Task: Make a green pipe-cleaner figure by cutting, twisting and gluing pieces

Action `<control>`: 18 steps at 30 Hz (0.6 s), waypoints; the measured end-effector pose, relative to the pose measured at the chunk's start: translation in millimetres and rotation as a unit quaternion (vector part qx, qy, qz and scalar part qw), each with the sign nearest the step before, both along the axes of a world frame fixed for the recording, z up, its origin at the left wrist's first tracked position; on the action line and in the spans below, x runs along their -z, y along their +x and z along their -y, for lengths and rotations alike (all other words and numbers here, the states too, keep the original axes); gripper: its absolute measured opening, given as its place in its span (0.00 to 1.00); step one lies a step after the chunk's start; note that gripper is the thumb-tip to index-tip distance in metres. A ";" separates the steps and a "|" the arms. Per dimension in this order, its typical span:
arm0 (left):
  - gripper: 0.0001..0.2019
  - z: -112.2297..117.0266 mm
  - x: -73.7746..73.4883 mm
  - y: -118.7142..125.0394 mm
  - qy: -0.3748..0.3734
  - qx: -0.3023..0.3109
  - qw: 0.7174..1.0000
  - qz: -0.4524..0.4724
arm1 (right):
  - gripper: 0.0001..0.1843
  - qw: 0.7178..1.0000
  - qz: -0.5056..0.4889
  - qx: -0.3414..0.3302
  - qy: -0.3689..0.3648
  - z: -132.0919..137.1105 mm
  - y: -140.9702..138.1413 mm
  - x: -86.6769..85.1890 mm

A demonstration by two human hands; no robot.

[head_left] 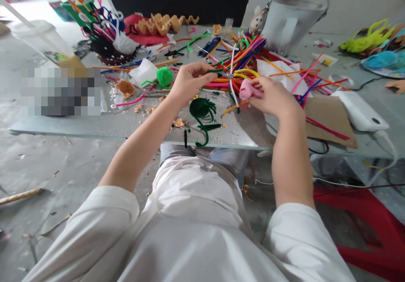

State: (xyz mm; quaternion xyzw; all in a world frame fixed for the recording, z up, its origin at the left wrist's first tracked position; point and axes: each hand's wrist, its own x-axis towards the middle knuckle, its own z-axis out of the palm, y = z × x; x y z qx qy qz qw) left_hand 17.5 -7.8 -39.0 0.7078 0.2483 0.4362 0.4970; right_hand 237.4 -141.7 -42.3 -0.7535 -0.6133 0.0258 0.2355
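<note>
Toward the surface's [139, 126] left side, a green yarn ball [164, 76], just beside the left hand [190, 81], pinching a green pipe cleaner [215, 71]. Below, near the front edge, a coiled dark green pipe cleaner [202, 111]. Hands near each other but apart. Then the right hand [274, 98], clamped on a pink fuzzy piece [249, 90], against a heap of multicoloured pipe cleaners [243, 58]. By the right edge, brown cardboard [329, 117] and a white plastic device [359, 111].

A fuzzy pink pipe-cleaner lump [249, 90] sits right of centre; a thin dark green pipe cleaner [215, 71] runs level just left of it.
</note>
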 end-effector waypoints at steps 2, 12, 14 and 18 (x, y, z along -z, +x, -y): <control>0.02 -0.7 0.6 0.0 0.005 -0.003 1.000 0.004 | 0.24 0.997 -0.044 -0.003 0.065 4.2 4.0 -3.6; 0.02 5.0 -5.1 -1.3 -0.017 -0.008 1.000 -0.016 | 0.24 0.871 -0.339 -0.158 0.319 1.6 -0.4 5.9; 0.02 6.4 -6.3 -1.9 -0.017 -0.003 1.000 -0.020 | 0.24 0.871 -0.340 -0.172 0.311 0.9 -4.7 5.2; 0.02 8.8 -8.0 -3.1 -0.020 0.001 0.999 -0.032 | 0.24 0.878 -0.331 -0.161 0.306 0.1 -7.7 5.0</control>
